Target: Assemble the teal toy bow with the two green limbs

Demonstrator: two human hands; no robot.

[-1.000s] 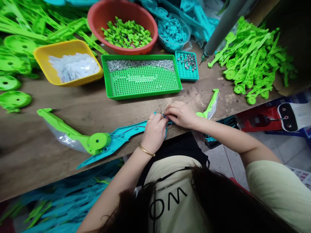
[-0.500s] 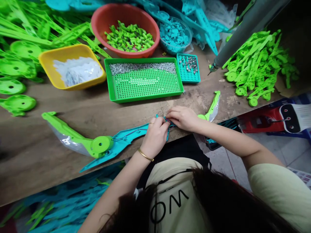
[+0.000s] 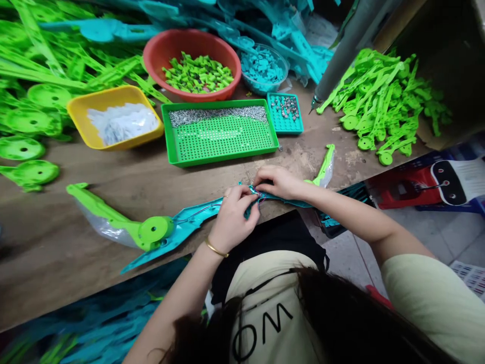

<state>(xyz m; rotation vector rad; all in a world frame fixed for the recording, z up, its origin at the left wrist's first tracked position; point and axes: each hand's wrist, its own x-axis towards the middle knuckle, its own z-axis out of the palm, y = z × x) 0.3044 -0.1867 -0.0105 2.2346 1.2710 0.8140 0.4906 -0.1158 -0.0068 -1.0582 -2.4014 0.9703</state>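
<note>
A blue plastic toy bow shell (image 3: 193, 218) lies along the table's front edge, its inside facing up. Thin dark wires run along its channel towards the middle. Green limbs with clear film are on its two ends, the left limb (image 3: 109, 215) and the right limb (image 3: 326, 168). My left hand (image 3: 235, 215) is curled over the shell's middle, thumb and fingers around its grip part. From the other side my right hand (image 3: 278, 182) bends its fingertips down onto the wires (image 3: 259, 196) there, close to the left fingertips. What exactly the fingertips pinch is partly hidden.
Behind the shell stand a green tray (image 3: 223, 157) of screws, a small blue tray (image 3: 295, 126) of metal parts, a yellow bin (image 3: 125, 144) and a red bowl (image 3: 189, 40). A grey screwdriver (image 3: 333, 65) hangs above. Green parts (image 3: 382, 106) lie piled at right.
The view has shifted slightly. My left thumb has come away from the fingers and lower down, showing more of the shell's middle and wires. My right fingers stay at the middle, more bent.
</note>
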